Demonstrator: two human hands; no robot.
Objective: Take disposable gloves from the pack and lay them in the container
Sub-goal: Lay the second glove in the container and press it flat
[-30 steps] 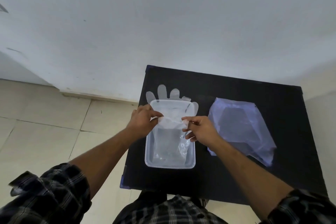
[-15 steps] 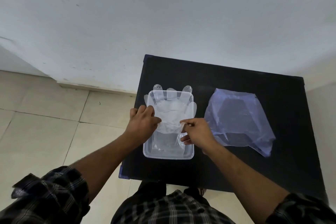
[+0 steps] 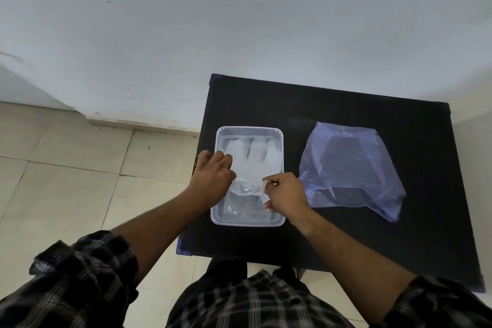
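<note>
Clear, thin plastic disposable glove point(image 3: 251, 161) lies inside the translucent rectangular plastic container point(image 3: 222, 217) on the black square table point(image 3: 332, 104), its finger ends pointing away from both hands; the left hand point(image 3: 213, 177) has its fingers curled, pinching the glove's cuff at the container's left wall; the right hand point(image 3: 286, 194) pinches the same cuff between thumb and fingertips, over the container's near right side; just beyond the right knuckles lies the crumpled bluish plastic pack point(image 3: 348, 170).
</note>
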